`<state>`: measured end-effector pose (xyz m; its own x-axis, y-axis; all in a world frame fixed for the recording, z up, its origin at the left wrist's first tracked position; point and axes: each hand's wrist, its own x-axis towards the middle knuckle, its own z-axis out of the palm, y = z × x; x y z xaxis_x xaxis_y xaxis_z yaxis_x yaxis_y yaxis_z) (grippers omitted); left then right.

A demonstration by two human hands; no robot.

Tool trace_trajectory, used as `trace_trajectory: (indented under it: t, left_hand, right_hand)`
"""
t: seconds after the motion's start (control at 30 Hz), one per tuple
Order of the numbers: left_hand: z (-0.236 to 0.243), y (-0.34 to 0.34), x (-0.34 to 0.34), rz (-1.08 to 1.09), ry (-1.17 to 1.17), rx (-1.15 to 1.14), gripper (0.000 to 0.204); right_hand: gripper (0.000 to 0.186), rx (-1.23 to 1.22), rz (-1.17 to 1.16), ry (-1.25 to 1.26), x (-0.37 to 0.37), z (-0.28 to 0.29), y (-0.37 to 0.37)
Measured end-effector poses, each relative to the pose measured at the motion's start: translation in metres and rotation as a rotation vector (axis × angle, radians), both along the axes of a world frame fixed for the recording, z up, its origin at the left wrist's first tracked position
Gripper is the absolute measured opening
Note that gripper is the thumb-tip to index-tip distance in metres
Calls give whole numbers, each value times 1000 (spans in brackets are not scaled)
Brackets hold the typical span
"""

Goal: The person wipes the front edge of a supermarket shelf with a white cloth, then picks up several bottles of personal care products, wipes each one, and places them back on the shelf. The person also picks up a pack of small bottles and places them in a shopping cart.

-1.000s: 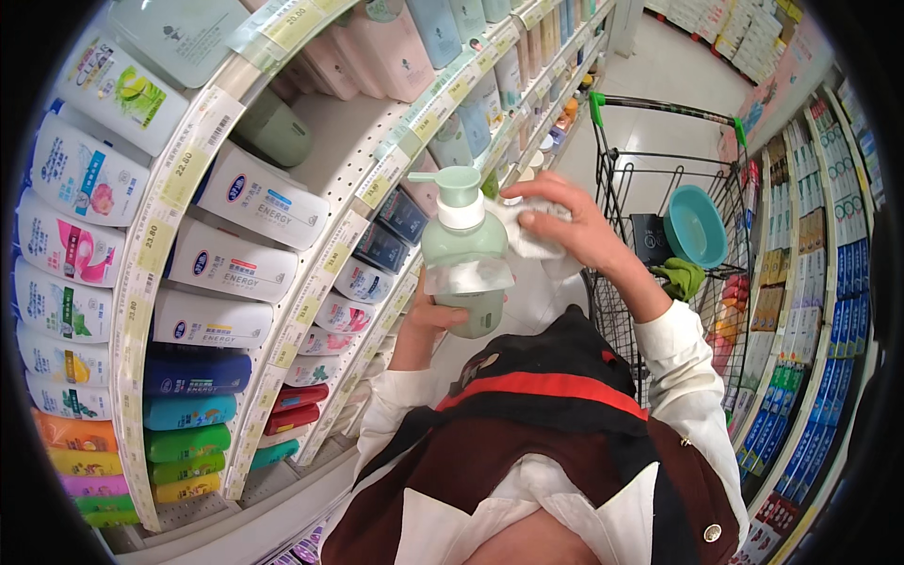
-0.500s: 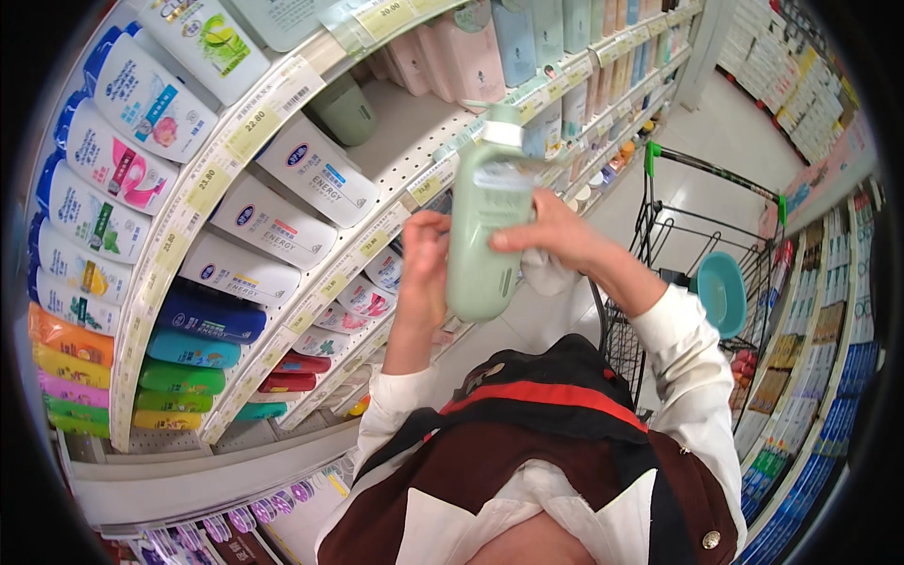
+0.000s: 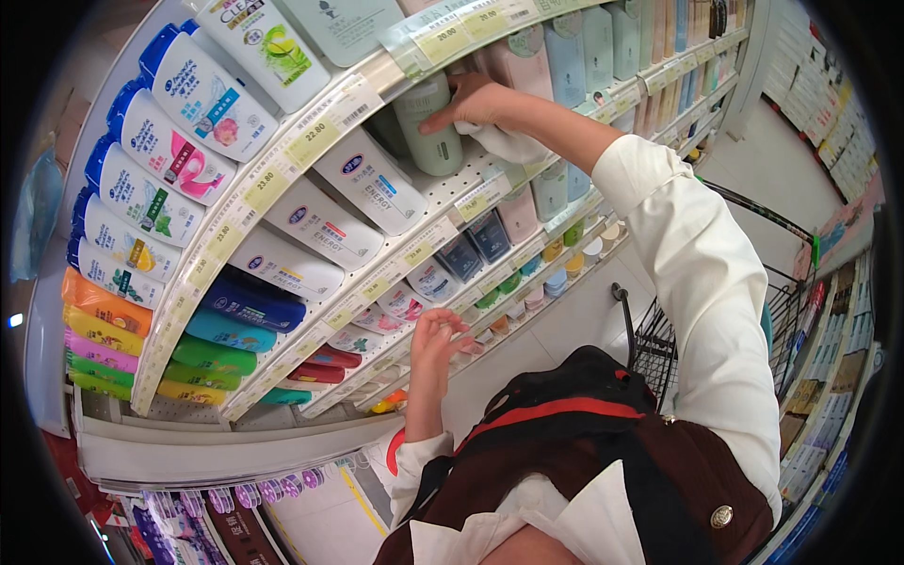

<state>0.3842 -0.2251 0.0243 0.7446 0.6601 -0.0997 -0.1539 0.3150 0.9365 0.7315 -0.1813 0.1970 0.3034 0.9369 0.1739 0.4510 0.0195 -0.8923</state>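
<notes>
I've got the right hand (image 3: 478,102) in sight up at the shelf, arm stretched out in its white sleeve (image 3: 697,245), and it has hold of a green bottle (image 3: 433,146) — thumb pressed across the front, the other fingers curled toward the far side. And what a soft-looking bottle it is: pale sage green, smooth and rather matte, its body rounded at the sides and curving in at the foot, with a small block of darker marking low on the front face. The top I can't make out from here; it runs up behind the price strip (image 3: 471,30) of the shelf above. It sits in the gap on the white perforated shelf (image 3: 454,188), between the white bottles (image 3: 372,184) on the left and the pink containers (image 3: 520,66) on the right, though I can't tell whether its base touches the surface. A white cloth (image 3: 508,144) bunches under that same palm, draping over the shelf's front edge. Down below, the left hand (image 3: 435,344) hangs in front of the lower shelves — nothing in it that I can see, fingers loosely bent and half spread, well apart from the bottle. Over on the right, a wire cart (image 3: 650,348) shows partly behind the sleeve.
</notes>
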Motion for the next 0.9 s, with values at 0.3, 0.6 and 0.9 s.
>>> trace_trajectory:
  t: [0.3, 0.6, 0.9]
  left_hand:
    - [-7, -2, -20, 89, 36, -36, 29]
    - [-13, -6, -12, 58, 107, -86, 26]
    - [-17, -3, -4, 26, 114, -89, 25]
  right_hand:
    - [86, 35, 63, -419, 22, -19, 62]
    - [84, -80, 66, -358, 14, -45, 44]
    - [84, -106, 7, -428, 5, -49, 45]
